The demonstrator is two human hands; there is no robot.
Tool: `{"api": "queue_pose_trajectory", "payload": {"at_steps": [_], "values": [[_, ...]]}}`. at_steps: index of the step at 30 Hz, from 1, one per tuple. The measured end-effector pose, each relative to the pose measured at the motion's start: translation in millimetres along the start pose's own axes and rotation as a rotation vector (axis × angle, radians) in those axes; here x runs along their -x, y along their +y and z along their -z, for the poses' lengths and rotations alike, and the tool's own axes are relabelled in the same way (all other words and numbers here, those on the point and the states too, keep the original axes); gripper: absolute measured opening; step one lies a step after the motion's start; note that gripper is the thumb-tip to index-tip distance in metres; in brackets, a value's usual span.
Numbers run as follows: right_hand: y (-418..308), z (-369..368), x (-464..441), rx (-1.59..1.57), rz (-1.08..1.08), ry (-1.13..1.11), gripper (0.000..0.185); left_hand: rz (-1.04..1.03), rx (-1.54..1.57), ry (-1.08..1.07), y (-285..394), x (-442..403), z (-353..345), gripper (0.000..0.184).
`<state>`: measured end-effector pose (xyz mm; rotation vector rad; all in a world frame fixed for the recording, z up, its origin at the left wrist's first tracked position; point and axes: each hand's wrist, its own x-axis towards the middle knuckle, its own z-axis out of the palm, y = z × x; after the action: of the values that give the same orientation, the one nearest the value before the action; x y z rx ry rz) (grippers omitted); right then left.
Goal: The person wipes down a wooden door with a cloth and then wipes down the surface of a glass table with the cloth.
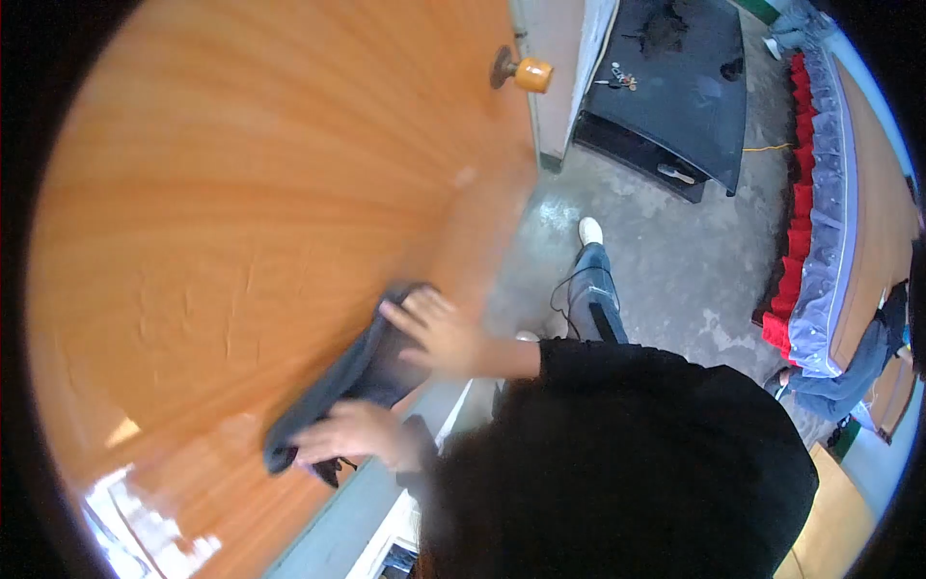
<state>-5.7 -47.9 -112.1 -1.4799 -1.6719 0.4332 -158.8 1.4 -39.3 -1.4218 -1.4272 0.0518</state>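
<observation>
A dark cloth (338, 378), long and folded, lies against a glossy wooden door (241, 193). My left hand (349, 431) is closed over its lower end, where a loose bit hangs below the fingers. On the upper end, my right hand (442, 336) rests flat with its fingers spread. Both hands are slightly blurred. The palms and the cloth's underside are hidden.
A round knob (532, 75) sticks out from the door's edge. Beyond it stands a low black table (666, 87) with keys (622, 77) on it. At right is a table with a grey and red skirt (820, 222); another person's leg (839, 376) is beside it.
</observation>
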Motion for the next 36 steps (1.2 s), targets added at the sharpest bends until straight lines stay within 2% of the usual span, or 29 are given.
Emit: {"api": "queue_pose_trajectory", "payload": {"at_steps": [2,3,4,5,6,8,9,10,12,14,16,17,18,20,25,27,28,29,30,31,32,34,36], "values": [[43.4,13.9,2.9,-0.047,-0.385,0.102,0.079,-0.124,-0.108,0.008,63.7,-25.7,59.9,0.041],[72.3,17.3,-0.5,-0.04,-0.391,0.103,0.079,-0.129,0.218,-0.035,93.3,-33.4,60.4,0.04],[107.7,18.6,-3.9,-0.213,-0.482,0.189,0.081,-0.132,0.544,-0.08,124.4,-37.4,59.7,0.04],[138.2,21.4,-6.5,-0.392,-0.573,0.275,0.084,-0.248,0.588,0.042,153.5,-46.0,68.5,0.051],[163.2,29.6,-9.8,-0.389,-0.575,0.274,0.084,-0.36,0.63,0.168,182.8,-56.5,79.4,0.063],[213.4,45.0,-19.1,-0.45,-0.742,0.234,0.088,-0.459,0.711,0.241,237.6,-74.7,106.3,0.061],[245.8,44.4,-22.7,-0.282,-0.748,0.189,0.093,-0.503,0.782,0.197,259.9,-82.8,120.4,0.06],[273.7,46.4,-28.2,-0.279,-0.748,0.19,0.093,-0.552,0.853,0.152,281.1,-92.6,131.1,0.059],[309.0,56.7,-30.7,-0.492,-0.769,0.172,0.094,-0.58,0.883,0.12,310.8,-99.2,146.1,0.055],[311.1,85.8,-37.0,-0.551,-0.76,0.164,0.094,-0.599,0.859,0.135,317.5,-102.5,153.4,0.054],[317.1,89.0,-36.9,-0.498,-0.852,0.101,0.095,-0.584,0.883,0.142,311.0,-103.1,154.2,0.051],[316.1,85.3,-32.5,-0.513,-0.729,0.209,0.094,-0.617,0.887,0.145,306.1,-101.9,150.1,0.05],[314.1,79.7,-29.9,-0.513,-0.724,0.179,0.094,-0.647,0.889,0.145,297.7,-97.8,145.6,0.048],[300.5,67.8,-31.1,-0.803,-0.792,0.273,0.091,-0.615,0.927,0.097,273.3,-83.6,132.3,0.045],[213.9,7.6,-14.2,-0.894,-0.807,0.229,0.076,-0.49,0.866,-0.021,166.1,-14.1,62.4,0.042],[136.0,4.4,-9.6,-0.608,-0.617,0.297,0.074,-0.364,0.839,-0.045,110.6,17.1,27.7,0.044],[95.4,2.8,-8.1,-0.607,-0.592,0.272,0.074,-0.286,0.802,-0.057,80.5,30.6,12.9,0.045],[54.7,2.9,-10.2,-0.55,-0.431,0.309,0.075,-0.204,0.786,-0.088,49.1,42.7,-3.4,0.046],[19.1,6.1,-17.8,-0.497,-0.269,0.341,0.075,-0.131,0.773,-0.02,21.5,54.2,-20.9,0.046],[-15.3,11.6,-26.6,-0.497,-0.192,0.352,0.074,-0.062,0.749,-0.01,-8.5,63.4,-29.7,0.047],[-48.6,16.3,-35.0,-0.502,-0.12,0.363,0.073,0.001,0.723,-0.001,-38.0,69.8,-34.0,0.047],[-101.2,27.6,-56.8,-0.321,0.15,0.355,0.072,0.13,0.761,-0.036,-84.9,81.7,-38.3,0.053],[-152.6,36.7,-85.6,-0.296,0.412,0.327,0.07,0.176,0.755,-0.036,-109.4,87.6,-35.9,0.059]]}}
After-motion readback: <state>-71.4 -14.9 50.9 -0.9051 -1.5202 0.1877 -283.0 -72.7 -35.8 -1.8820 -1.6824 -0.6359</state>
